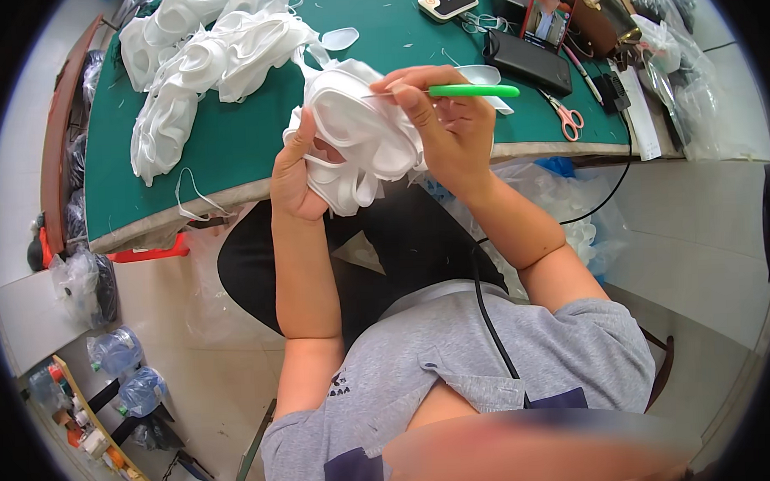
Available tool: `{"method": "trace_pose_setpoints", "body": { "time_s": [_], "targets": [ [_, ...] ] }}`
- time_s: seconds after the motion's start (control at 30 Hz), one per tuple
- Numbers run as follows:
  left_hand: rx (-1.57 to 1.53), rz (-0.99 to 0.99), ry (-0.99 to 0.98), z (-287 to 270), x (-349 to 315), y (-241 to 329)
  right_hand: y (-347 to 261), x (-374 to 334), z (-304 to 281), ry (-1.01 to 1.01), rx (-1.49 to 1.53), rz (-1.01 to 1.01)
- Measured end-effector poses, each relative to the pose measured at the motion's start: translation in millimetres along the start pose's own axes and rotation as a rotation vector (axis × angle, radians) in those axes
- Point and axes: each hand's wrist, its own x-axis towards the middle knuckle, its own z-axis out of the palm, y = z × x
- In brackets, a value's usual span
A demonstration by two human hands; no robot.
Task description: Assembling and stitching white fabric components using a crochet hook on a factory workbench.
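In front of me, over the table's near edge, I hold a white fabric piece with rounded, cup-like folds [359, 114]. My left hand [298, 171] grips its left side, thumb up along the cloth and the other fingers partly hidden behind it. My right hand [449, 124] is closed round a green-handled tool [473, 91] with a thin metal shaft. That shaft points left and lies against the upper part of the fabric; its tip is too small to make out. A strap runs from the held piece toward a heap of similar white pieces [217, 55] at the far left.
Clear oval pieces [340, 39] lie on the green table [237, 140]. Toward the right are pink-handled scissors [570, 122], a black case [527, 61], a phone [550, 14] and a small white device [448, 2]. A black cable [608, 194] hangs over the edge to my body.
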Motion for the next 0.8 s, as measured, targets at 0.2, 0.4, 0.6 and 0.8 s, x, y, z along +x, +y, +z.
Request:
{"method": "trace_pose_setpoints", "body": {
  "time_s": [0.2, 0.4, 0.6, 0.8],
  "targets": [
    [0.075, 0.076, 0.054, 10, 2, -17, -3, -9, -2, 0.012, -0.247, -0.170],
    [0.086, 0.095, 0.071, 14, 1, -25, 0, -8, 6, -0.035, -0.447, -0.265],
    [0.148, 0.166, 0.077, 18, 2, -33, 5, -8, 8, -0.007, -0.486, -0.349],
    [0.274, 0.372, 0.182, 23, 4, -41, 3, -11, 12, -0.013, -0.602, -0.380]
  ]
}}
